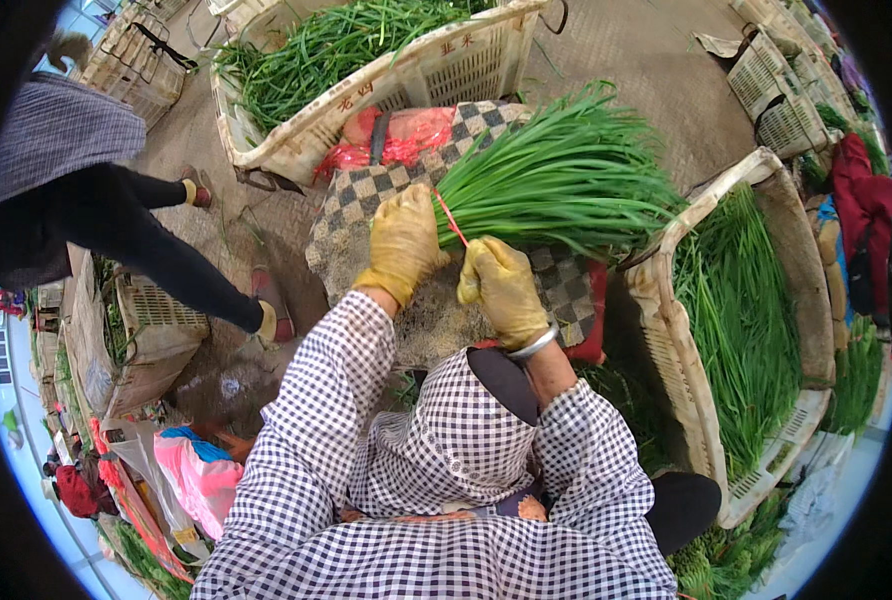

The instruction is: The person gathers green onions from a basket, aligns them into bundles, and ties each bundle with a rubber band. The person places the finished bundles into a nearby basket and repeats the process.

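A large bundle of long green chives (558,172) lies across a padded work surface with a checkered cover (371,187). My left hand (408,240), in a yellow glove, is closed around the bundle's lower end, which the hand hides. A thin red tie (449,216) runs across the stalks just beside it. In my right hand (502,289), also gloved in yellow, the fingers are pinched on the lower end of that tie. The leaf tips fan out to the upper right, towards a crate.
A white plastic crate (656,300) of chives stands close on the right. Another crate (431,75), also holding chives, is beyond the work surface. At left, a person (78,172) is stepping over the floor. Pink and red bags (194,476) lie at lower left.
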`<state>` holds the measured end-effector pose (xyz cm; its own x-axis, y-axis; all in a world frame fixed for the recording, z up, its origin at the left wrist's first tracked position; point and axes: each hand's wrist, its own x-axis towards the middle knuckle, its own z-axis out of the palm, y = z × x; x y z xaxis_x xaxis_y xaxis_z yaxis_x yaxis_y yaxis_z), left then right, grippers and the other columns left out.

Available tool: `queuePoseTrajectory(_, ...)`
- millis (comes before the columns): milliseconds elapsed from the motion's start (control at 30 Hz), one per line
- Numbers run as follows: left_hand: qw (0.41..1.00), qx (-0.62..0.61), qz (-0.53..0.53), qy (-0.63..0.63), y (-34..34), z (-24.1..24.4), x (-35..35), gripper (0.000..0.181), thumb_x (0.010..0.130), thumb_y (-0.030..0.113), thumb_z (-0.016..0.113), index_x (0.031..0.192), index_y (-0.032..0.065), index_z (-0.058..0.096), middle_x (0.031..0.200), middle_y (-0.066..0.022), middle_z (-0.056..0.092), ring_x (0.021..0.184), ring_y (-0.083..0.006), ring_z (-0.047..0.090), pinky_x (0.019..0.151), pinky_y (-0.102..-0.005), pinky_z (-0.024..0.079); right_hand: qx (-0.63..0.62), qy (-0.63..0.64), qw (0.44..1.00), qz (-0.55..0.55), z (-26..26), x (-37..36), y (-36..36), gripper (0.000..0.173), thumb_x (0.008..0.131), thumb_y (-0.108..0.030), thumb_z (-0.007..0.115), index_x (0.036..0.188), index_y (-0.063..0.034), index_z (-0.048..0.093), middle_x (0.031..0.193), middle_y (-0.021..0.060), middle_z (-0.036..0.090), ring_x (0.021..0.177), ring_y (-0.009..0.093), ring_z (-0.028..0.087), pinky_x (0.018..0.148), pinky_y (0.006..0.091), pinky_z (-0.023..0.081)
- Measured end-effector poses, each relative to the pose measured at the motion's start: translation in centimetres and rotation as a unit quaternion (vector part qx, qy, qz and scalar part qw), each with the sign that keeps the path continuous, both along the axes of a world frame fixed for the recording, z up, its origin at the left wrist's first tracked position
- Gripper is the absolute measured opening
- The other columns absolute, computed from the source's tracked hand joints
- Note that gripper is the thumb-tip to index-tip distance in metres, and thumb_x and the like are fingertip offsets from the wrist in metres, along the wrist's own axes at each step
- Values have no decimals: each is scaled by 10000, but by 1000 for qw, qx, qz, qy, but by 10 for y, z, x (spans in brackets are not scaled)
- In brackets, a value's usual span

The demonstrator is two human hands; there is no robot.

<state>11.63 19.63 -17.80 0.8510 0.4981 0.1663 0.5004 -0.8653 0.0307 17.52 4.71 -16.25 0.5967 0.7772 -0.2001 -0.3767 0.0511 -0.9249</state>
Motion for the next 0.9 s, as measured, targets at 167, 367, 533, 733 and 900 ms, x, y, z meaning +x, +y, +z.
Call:
queuePoseTrajectory(167, 996, -40, -17, 80, 5, 21, 7, 888, 511, 442, 868, 1165, 6, 455, 1080, -145, 593, 1024, -296, 594, 875, -370, 477, -83, -25, 996, 13, -35, -7, -16, 327, 985, -263, 475, 743, -48, 522, 567, 17, 496, 448, 96, 460, 445, 269, 395)
queuePoseTrajectory(367, 995, -36, -25, 95, -4, 34, 5, 1116, 559, 520, 824, 1384, -26, 310, 1375, -214, 429, 1286, -336, 413, 1052, -424, 347, -116, -77, 983, 120, -22, 17, -41, 229, 957, -199, 496, 884, -23, 623, 718, 60, 613, 560, 111, 563, 495, 271, 441)
queuePoseTrajectory(533, 985, -14, -41, 168, -14, 61, 15, 1317, 512, 604, 811, 1465, -15, 146, 1497, -188, 272, 1401, -359, 215, 1114, -575, 134, -105, -5, 994, 6, 27, 7, -111, 431, 952, -140, 504, 1350, 3, 421, 875, 78, 642, 691, 90, 586, 634, 210, 482)
queuePoseTrajectory(733, 973, -156, -61, 157, -6, 68, 35, 1347, 453, 569, 859, 1453, -20, 176, 1278, -230, 513, 1155, -352, 535, 993, -453, 394, -103, 44, 992, -55, 7, -23, -164, 391, 958, -148, 531, 1290, 44, 455, 868, 73, 643, 707, 107, 598, 651, 214, 493)
queuePoseTrajectory(900, 773, -631, -59, -29, 7, 70, 29, 822, 612, 319, 874, 1249, -14, 473, 967, -111, 668, 812, -213, 663, 722, -337, 539, -140, 73, 984, -79, 30, -27, -202, 336, 959, -205, 544, 1222, 5, 533, 871, 92, 682, 671, 107, 608, 602, 205, 474)
